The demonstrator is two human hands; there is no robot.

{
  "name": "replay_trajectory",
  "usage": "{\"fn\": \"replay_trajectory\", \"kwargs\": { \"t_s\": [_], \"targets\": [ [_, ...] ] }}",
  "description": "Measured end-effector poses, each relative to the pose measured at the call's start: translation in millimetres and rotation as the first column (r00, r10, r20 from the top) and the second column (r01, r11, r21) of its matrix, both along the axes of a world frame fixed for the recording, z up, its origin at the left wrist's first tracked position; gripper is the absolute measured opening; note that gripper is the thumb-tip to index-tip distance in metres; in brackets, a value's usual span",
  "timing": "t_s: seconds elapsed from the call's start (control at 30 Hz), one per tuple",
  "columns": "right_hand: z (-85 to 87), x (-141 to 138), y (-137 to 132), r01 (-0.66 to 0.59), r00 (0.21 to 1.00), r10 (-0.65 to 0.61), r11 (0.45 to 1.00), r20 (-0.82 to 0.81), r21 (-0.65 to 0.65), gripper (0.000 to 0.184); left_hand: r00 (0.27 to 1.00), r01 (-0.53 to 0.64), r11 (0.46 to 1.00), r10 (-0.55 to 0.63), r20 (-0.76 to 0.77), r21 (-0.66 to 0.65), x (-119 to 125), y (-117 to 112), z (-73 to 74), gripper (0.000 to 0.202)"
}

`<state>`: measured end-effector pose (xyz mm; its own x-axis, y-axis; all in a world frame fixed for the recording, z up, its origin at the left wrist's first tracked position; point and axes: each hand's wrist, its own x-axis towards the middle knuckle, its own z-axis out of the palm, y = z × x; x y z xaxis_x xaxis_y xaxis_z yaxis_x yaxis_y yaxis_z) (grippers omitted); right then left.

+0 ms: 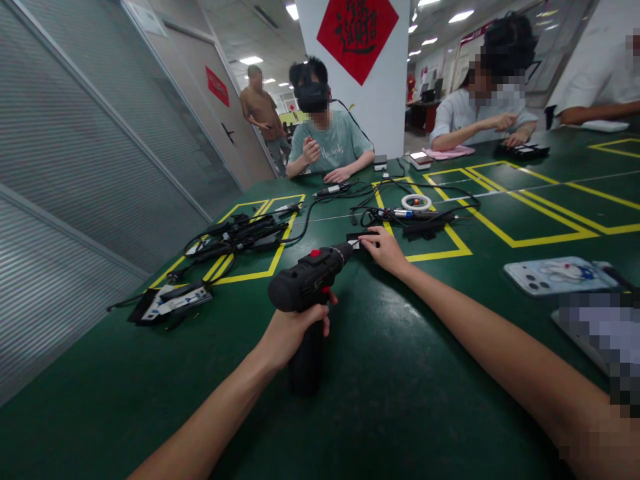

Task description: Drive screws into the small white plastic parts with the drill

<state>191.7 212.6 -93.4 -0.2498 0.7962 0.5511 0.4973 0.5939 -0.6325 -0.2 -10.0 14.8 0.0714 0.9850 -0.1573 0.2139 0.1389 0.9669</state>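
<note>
My left hand [295,333] is wrapped round the grip of a black cordless drill [313,277] with red buttons. The drill points forward and to the right over the green table, its chuck close to my right fingertips. My right hand [384,250] is closed, thumb and fingers pinched at a small black part [356,237] with a white patch, at the tip of the drill. The contact between bit and part is too small to make out.
On the left lies a tangle of black cables and tools [245,233], with a black-and-white packet [167,303] nearer me. Ahead are a white tape ring [416,203] and an electric screwdriver [415,215]. A phone [557,275] rests at right. Co-workers sit across the table [505,200].
</note>
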Motion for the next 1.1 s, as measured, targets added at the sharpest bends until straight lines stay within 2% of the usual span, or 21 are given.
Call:
{"fn": "replay_trajectory", "kwargs": {
  "t_s": [0.23, 0.47, 0.77, 1.1],
  "targets": [
    [1.5, -2.3, -2.6, -0.005, 0.999, 0.003, 0.999, -0.040, -0.038, 0.024, 1.000, 0.012, 1.000, -0.013, -0.022, -0.022, -0.1, -7.6, 3.8, 0.036],
    [0.4, -1.8, -0.2, -0.011, 0.999, 0.008, 0.998, -0.033, -0.067, 0.024, 0.998, 0.049, 0.998, -0.051, -0.033, -0.049, -2.2, -7.9, 1.6, 0.030],
    [3.4, 0.9, 1.0, -0.032, 0.998, 0.027, 0.996, -0.053, -0.088, 0.023, 0.999, -0.030, 0.996, 0.032, 0.020, -0.079, -2.2, -5.8, -1.2, 0.025],
    [3.8, 1.2, 0.5, -0.010, 0.999, 0.005, 0.996, -0.050, -0.093, 0.024, 1.000, 0.003, 0.999, -0.003, 0.004, -0.050, -0.7, -5.4, -0.5, 0.028]
  ]
}}
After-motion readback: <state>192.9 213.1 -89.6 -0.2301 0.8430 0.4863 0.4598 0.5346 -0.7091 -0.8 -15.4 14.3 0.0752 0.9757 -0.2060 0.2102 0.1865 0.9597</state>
